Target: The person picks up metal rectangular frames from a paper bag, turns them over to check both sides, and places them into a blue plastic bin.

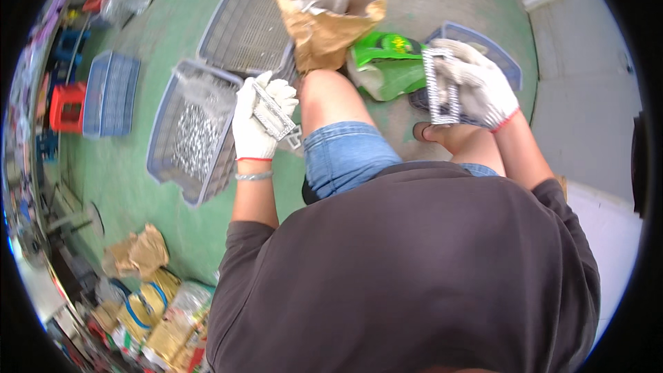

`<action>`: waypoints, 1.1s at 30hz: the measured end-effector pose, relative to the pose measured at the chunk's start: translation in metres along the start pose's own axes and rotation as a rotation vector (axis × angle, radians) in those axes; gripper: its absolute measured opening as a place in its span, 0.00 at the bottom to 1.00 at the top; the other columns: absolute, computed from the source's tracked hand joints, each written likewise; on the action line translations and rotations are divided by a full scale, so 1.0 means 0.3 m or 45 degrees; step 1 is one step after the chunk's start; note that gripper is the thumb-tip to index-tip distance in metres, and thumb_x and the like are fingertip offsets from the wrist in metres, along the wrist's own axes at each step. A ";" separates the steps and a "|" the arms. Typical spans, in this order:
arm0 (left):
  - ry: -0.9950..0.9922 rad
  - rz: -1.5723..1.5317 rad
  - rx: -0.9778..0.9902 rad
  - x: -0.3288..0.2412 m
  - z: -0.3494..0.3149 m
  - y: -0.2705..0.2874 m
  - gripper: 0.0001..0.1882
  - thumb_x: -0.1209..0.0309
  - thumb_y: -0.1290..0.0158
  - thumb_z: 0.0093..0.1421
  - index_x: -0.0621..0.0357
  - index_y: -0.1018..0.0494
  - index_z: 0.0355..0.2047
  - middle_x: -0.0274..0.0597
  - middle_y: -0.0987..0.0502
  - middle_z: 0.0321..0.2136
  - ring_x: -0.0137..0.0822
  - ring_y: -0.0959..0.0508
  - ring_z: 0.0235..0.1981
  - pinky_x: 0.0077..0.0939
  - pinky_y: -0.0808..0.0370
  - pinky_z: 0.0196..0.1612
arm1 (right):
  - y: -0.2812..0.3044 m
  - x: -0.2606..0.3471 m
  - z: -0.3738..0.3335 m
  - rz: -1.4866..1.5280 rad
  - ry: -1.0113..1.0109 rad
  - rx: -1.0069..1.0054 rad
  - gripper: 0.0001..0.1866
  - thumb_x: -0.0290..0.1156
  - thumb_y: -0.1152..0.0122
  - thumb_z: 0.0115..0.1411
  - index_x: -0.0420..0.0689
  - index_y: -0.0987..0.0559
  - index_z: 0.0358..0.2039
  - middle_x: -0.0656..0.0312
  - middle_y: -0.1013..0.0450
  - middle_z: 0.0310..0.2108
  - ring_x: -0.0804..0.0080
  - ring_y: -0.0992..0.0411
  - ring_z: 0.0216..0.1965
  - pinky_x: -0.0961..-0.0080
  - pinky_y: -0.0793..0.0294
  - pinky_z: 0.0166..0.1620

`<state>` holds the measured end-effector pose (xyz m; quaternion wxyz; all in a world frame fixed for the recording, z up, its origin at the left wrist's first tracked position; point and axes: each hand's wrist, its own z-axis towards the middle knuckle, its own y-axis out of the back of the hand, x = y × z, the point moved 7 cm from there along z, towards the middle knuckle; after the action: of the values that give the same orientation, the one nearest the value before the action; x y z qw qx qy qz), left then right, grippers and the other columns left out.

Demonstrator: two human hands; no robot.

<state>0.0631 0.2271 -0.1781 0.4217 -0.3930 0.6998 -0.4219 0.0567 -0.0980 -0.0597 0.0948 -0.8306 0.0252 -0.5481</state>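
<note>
My left hand (250,128), in a white knit glove with a red cuff, is closed on a silvery rectangular frame-like piece (273,117). A small squared loop shows at its lower end. On the right, my right hand (483,86) wears the same kind of glove and grips a larger silvery rectangular frame (435,86) with ridged edges. The two hands are well apart, above either side of my knees. Below and left of my left hand, a grey-blue plastic basket (160,121) holds many small shiny metal pieces (197,139) and a clear bag.
A larger grey basket (238,27) stands ahead, beside an open brown paper sack (321,31). Near my right hand are a green bag (387,62) and a blue-grey basket (507,62). Stacked blue baskets (110,93) and a red stool (67,107) stand left; bags (148,304) lie lower left.
</note>
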 end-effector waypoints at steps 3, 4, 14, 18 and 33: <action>0.154 0.288 0.205 0.106 -0.002 -0.284 0.23 0.57 0.48 0.65 0.62 0.33 0.52 0.50 0.28 0.40 0.44 0.25 0.38 0.35 0.24 0.41 | -0.002 0.006 -0.014 0.329 0.043 0.130 0.21 0.24 0.42 0.63 0.36 0.31 0.56 0.57 0.27 0.46 0.71 0.25 0.37 0.74 0.22 0.37; 0.179 0.411 0.228 0.150 -0.006 -0.339 0.24 0.57 0.49 0.65 0.62 0.34 0.54 0.53 0.27 0.43 0.46 0.24 0.41 0.37 0.23 0.42 | -0.010 0.016 -0.022 0.400 0.054 0.171 0.21 0.23 0.42 0.63 0.37 0.31 0.56 0.57 0.27 0.46 0.71 0.25 0.37 0.73 0.22 0.36; 0.405 0.660 0.276 0.528 0.025 -0.602 0.13 0.72 0.45 0.63 0.59 0.27 0.48 0.38 0.21 0.36 0.33 0.19 0.36 0.27 0.20 0.36 | 0.100 0.099 -0.104 0.494 0.263 0.202 0.23 0.23 0.41 0.63 0.35 0.33 0.58 0.53 0.29 0.53 0.66 0.26 0.50 0.67 0.22 0.51; 0.391 0.767 0.316 0.591 0.024 -0.667 0.13 0.74 0.46 0.62 0.61 0.27 0.48 0.40 0.21 0.37 0.32 0.19 0.37 0.27 0.19 0.38 | 0.163 0.101 -0.146 0.558 0.277 0.213 0.23 0.29 0.43 0.65 0.36 0.33 0.59 0.53 0.29 0.53 0.64 0.26 0.51 0.67 0.22 0.51; 0.498 0.677 0.276 0.695 0.031 -0.712 0.17 0.67 0.49 0.66 0.61 0.31 0.53 0.49 0.22 0.45 0.45 0.19 0.43 0.43 0.18 0.45 | 0.154 0.172 -0.251 0.656 0.317 0.396 0.31 0.50 0.49 0.68 0.39 0.36 0.61 0.50 0.32 0.55 0.56 0.29 0.51 0.59 0.26 0.52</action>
<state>0.0433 -0.0356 -0.0377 0.4141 -0.0616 0.7965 -0.4363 0.0113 -0.1606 0.0072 0.3524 -0.6991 0.1617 -0.6007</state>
